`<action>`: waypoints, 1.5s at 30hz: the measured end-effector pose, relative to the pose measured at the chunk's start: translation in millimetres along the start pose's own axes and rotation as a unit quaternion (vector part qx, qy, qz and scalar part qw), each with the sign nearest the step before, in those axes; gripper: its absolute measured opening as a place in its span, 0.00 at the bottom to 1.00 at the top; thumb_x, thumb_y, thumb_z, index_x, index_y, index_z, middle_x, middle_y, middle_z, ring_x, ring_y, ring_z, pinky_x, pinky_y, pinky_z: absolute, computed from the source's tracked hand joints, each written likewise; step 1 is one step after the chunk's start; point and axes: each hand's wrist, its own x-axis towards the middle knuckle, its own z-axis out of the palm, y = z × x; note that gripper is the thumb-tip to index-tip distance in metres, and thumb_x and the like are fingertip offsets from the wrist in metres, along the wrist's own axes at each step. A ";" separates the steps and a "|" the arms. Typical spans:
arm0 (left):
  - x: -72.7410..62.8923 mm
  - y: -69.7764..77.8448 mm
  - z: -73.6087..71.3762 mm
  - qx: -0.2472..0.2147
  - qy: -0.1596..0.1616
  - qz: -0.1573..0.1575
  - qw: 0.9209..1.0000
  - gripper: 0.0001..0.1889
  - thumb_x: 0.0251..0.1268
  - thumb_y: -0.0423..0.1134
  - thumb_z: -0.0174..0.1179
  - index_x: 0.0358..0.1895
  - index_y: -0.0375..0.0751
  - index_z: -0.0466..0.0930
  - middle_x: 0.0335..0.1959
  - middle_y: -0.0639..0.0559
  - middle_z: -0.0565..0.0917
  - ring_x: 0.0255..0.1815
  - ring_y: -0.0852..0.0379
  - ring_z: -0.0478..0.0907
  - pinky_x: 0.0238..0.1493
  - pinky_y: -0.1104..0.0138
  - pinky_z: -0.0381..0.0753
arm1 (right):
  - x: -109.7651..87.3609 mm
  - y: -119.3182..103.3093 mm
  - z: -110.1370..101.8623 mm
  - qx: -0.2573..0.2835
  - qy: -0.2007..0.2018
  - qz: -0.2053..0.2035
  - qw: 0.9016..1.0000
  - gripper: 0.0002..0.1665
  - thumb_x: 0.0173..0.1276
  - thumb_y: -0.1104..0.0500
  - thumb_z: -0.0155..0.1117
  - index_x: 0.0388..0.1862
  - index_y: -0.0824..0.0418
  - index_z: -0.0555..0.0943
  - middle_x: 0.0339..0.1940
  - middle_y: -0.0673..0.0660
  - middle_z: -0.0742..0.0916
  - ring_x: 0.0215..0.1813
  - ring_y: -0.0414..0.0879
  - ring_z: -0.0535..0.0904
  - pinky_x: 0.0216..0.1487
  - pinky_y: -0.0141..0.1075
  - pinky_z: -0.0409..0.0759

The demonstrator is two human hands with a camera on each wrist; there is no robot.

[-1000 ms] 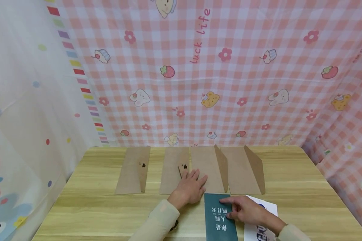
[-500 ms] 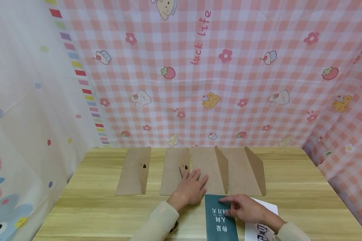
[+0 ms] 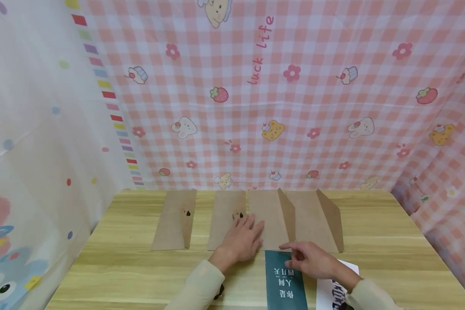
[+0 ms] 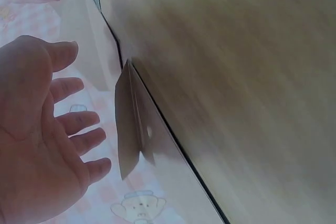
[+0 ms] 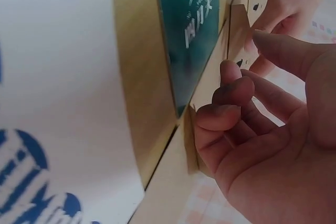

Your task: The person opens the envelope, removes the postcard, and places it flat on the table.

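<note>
Above the second and third brown boards is my left hand [image 3: 240,241], fingers spread and fairly straight, holding nothing. The second board [image 3: 221,224] has a small black mark on its folded flap; the third board [image 3: 263,204] has its flap raised at the right. My right hand [image 3: 310,260] overlaps the far end of the green book [image 3: 284,297], which bears white characters upside down to me. Its index finger points left past the book's far edge; the other fingers [image 5: 236,90] are loosely curled, with nothing in them.
A white book [image 3: 325,297] with blue print lies partly under my right forearm. At the left stands another brown board [image 3: 168,224], and at the right a fourth board [image 3: 308,215] with a raised flap. A pink checked cloth [image 3: 232,107] hangs behind the wooden table [image 3: 112,267].
My right hand has shifted away from me, its index fingertip going from the green book to just beyond its far edge. My left hand has shifted slightly. The head view has tilted a little.
</note>
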 end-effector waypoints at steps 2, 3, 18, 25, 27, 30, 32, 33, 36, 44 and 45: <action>-1.6 -2.2 -1.3 -0.008 0.008 0.001 1.000 0.28 0.77 0.50 0.48 0.76 0.48 0.61 0.78 0.41 0.59 0.79 0.41 0.54 0.77 0.46 0.50 | 1.9 -2.0 -1.6 -0.005 0.005 -0.001 1.000 0.27 0.69 0.57 0.67 0.65 0.65 0.76 0.28 0.48 0.78 0.28 0.38 0.71 0.26 0.29 0.70; -2.2 -3.4 -1.8 -0.013 0.011 0.000 1.000 0.28 0.77 0.50 0.48 0.76 0.48 0.61 0.78 0.41 0.59 0.79 0.41 0.54 0.77 0.46 0.50 | 2.9 -2.9 -2.3 -0.009 0.009 -0.002 1.000 0.28 0.69 0.57 0.67 0.65 0.65 0.76 0.28 0.48 0.79 0.28 0.38 0.71 0.27 0.29 0.70; -15.1 -21.5 -6.1 -0.036 0.046 -0.020 0.998 0.30 0.76 0.50 0.51 0.77 0.49 0.59 0.78 0.39 0.57 0.79 0.42 0.53 0.76 0.46 0.51 | 17.9 -15.3 -9.8 -0.039 0.043 -0.027 0.998 0.26 0.68 0.62 0.67 0.63 0.68 0.76 0.31 0.49 0.79 0.30 0.39 0.73 0.30 0.30 0.75; -22.9 -31.3 -6.6 -0.041 0.056 -0.024 0.997 0.30 0.77 0.49 0.50 0.78 0.48 0.58 0.78 0.38 0.57 0.79 0.41 0.53 0.76 0.45 0.52 | 28.6 -21.8 -11.0 -0.041 0.057 -0.023 0.997 0.26 0.68 0.63 0.66 0.63 0.68 0.76 0.33 0.50 0.80 0.31 0.41 0.74 0.30 0.31 0.76; -24.9 -34.1 -7.9 -0.042 0.059 -0.025 0.997 0.30 0.77 0.49 0.50 0.78 0.47 0.58 0.78 0.38 0.57 0.79 0.41 0.53 0.76 0.45 0.52 | 31.8 -23.6 -10.5 -0.039 0.060 -0.021 0.997 0.25 0.68 0.63 0.65 0.64 0.67 0.76 0.34 0.51 0.80 0.31 0.42 0.75 0.29 0.32 0.77; -28.0 -38.2 -10.2 -0.047 0.063 -0.026 0.997 0.30 0.77 0.48 0.50 0.78 0.46 0.58 0.78 0.38 0.58 0.79 0.41 0.53 0.76 0.44 0.52 | 36.4 -26.0 -9.2 -0.039 0.063 -0.022 0.997 0.25 0.69 0.63 0.65 0.64 0.67 0.76 0.37 0.52 0.80 0.32 0.43 0.75 0.29 0.32 0.77; -30.0 -41.4 -11.2 -0.050 0.065 -0.029 0.996 0.30 0.77 0.49 0.50 0.78 0.46 0.58 0.78 0.39 0.58 0.79 0.41 0.53 0.76 0.43 0.50 | 40.2 -27.5 -8.2 -0.036 0.065 -0.022 0.997 0.25 0.69 0.63 0.64 0.64 0.67 0.76 0.39 0.55 0.81 0.34 0.43 0.76 0.29 0.32 0.77; -31.0 -42.9 -11.7 -0.053 0.066 -0.031 0.996 0.31 0.77 0.49 0.50 0.78 0.46 0.57 0.78 0.40 0.58 0.79 0.41 0.53 0.76 0.43 0.50 | 42.3 -28.1 -7.6 -0.036 0.067 -0.022 0.997 0.25 0.69 0.64 0.64 0.64 0.66 0.76 0.40 0.56 0.81 0.35 0.44 0.76 0.30 0.32 0.78; -33.6 -47.5 -12.1 -0.054 0.068 -0.039 0.995 0.32 0.77 0.49 0.50 0.78 0.46 0.56 0.78 0.39 0.57 0.79 0.40 0.52 0.76 0.43 0.49 | 48.0 -30.2 -5.5 -0.038 0.076 -0.019 0.996 0.25 0.69 0.64 0.64 0.65 0.65 0.76 0.44 0.60 0.81 0.37 0.45 0.76 0.32 0.32 0.78; -38.7 -58.2 -11.2 -0.060 0.073 -0.057 0.994 0.32 0.76 0.49 0.52 0.78 0.45 0.57 0.77 0.37 0.57 0.78 0.38 0.53 0.75 0.42 0.51 | 61.7 -33.8 3.8 -0.041 0.101 -0.027 0.994 0.26 0.69 0.63 0.65 0.65 0.63 0.75 0.50 0.62 0.81 0.41 0.45 0.77 0.38 0.32 0.79; -39.1 -59.4 -11.2 -0.062 0.076 -0.060 0.993 0.32 0.76 0.49 0.53 0.78 0.45 0.57 0.77 0.37 0.58 0.78 0.38 0.54 0.75 0.42 0.51 | 63.5 -34.2 5.2 -0.039 0.102 -0.031 0.994 0.26 0.69 0.63 0.65 0.66 0.63 0.75 0.50 0.63 0.81 0.41 0.45 0.77 0.38 0.32 0.79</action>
